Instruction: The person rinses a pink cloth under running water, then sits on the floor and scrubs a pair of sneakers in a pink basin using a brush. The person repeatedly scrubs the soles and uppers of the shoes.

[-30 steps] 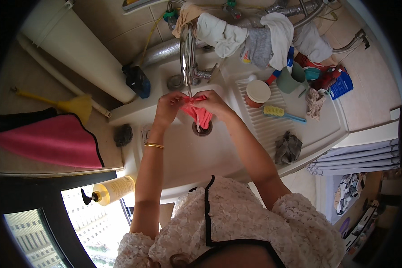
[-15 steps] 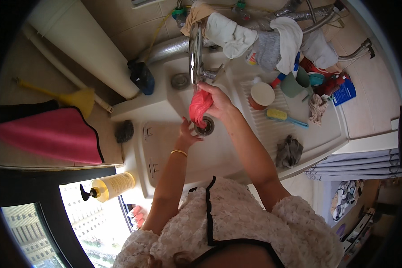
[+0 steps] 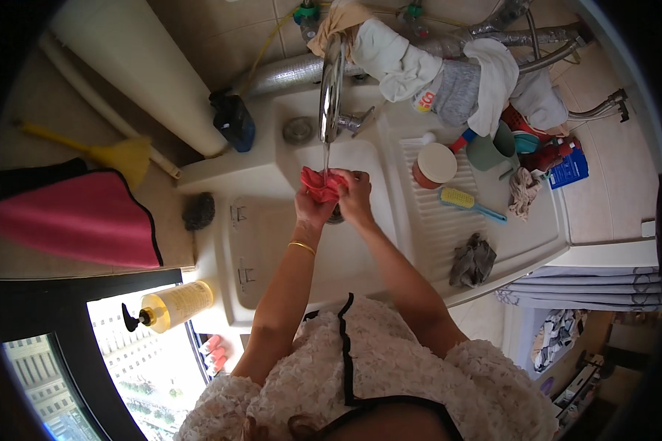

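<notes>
A wet-looking red cloth [image 3: 319,183] is bunched between my two hands, directly below the chrome tap [image 3: 331,95]. Water runs from the spout onto it. My left hand [image 3: 314,209], at the cloth's lower left, is closed on it, with a gold bangle on the wrist. From the right, my right hand [image 3: 356,196] grips the same cloth with bent fingers. Both hands are over the white sink [image 3: 346,272], and they partly cover the metal drain [image 3: 336,216]. The cloth's exact kind does not show.
On the ribbed board at right are a lidded tub [image 3: 435,165], a scrubbing brush [image 3: 460,198], a green-grey jug [image 3: 493,147] and a dark crumpled cloth [image 3: 473,261]. Cloths [image 3: 397,62] hang behind the tap. A yellow pump bottle [image 3: 176,305] stands at left, a dark bottle [image 3: 233,125] behind.
The red cloth, earlier hanging from my right hand near the spout, is now lower and gathered in both hands. My left hand has risen and closed on it. Running water now shows.
</notes>
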`<action>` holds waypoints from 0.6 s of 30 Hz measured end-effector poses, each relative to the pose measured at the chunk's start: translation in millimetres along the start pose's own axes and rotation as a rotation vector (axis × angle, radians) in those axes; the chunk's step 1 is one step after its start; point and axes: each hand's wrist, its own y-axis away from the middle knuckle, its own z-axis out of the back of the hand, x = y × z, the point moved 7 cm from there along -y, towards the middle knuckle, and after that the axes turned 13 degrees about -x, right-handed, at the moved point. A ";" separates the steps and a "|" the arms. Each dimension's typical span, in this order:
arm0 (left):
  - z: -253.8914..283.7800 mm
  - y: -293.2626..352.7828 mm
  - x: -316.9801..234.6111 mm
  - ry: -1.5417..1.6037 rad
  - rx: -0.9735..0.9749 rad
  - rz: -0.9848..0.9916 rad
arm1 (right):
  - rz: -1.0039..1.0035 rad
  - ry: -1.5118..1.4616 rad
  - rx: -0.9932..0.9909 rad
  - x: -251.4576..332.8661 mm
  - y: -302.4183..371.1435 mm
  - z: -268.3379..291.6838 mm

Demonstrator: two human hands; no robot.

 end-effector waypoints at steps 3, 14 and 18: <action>3.5 -15.0 -1.5 -0.056 0.019 -0.037 | 0.119 -0.190 -0.057 19.2 20.6 -0.6; 18.0 -34.6 2.2 -0.211 -0.126 -0.003 | 0.202 0.142 0.049 22.8 3.6 -8.7; 36.6 -43.9 -16.0 -0.238 -0.007 0.024 | 0.163 0.062 0.044 28.0 5.6 -25.4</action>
